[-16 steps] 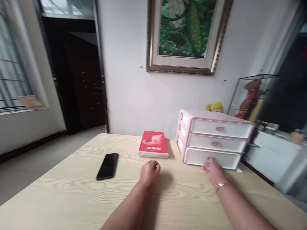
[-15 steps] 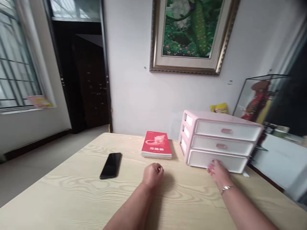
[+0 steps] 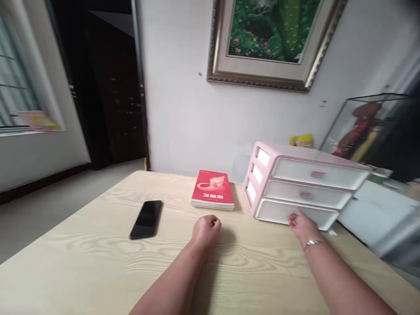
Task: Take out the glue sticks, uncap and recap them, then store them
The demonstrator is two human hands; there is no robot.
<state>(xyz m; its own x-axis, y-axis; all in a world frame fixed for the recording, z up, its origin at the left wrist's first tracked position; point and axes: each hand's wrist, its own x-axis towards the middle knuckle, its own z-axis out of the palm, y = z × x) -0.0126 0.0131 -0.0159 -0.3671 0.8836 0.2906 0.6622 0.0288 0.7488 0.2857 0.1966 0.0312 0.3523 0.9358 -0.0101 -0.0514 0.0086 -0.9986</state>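
A pink and white three-drawer storage box [image 3: 328,154] stands at the right of the table, its drawers all closed. At the bottom drawer [image 3: 275,211], my right hand [image 3: 303,225], with a silver bracelet on the wrist, has its fingers curled on the drawer handle [image 3: 293,215], which they partly cover. My left hand [image 3: 206,229] rests on the tabletop in a loose fist, with nothing seen in it. Just beyond that fist lies a thick red book [image 3: 213,188] with a pale dragon-like picture on its cover.
A black phone [image 3: 146,219] lies on the left part of the wooden table [image 3: 98,258]. Behind the box are a yellow packet [image 3: 302,140] and a glass display case [image 3: 348,127]. A framed picture [image 3: 259,78] hangs on the wall.
My right hand's fingers have come up onto the bottom drawer's handle and closed there. The left fist stays on the table. The view has tilted down slightly.
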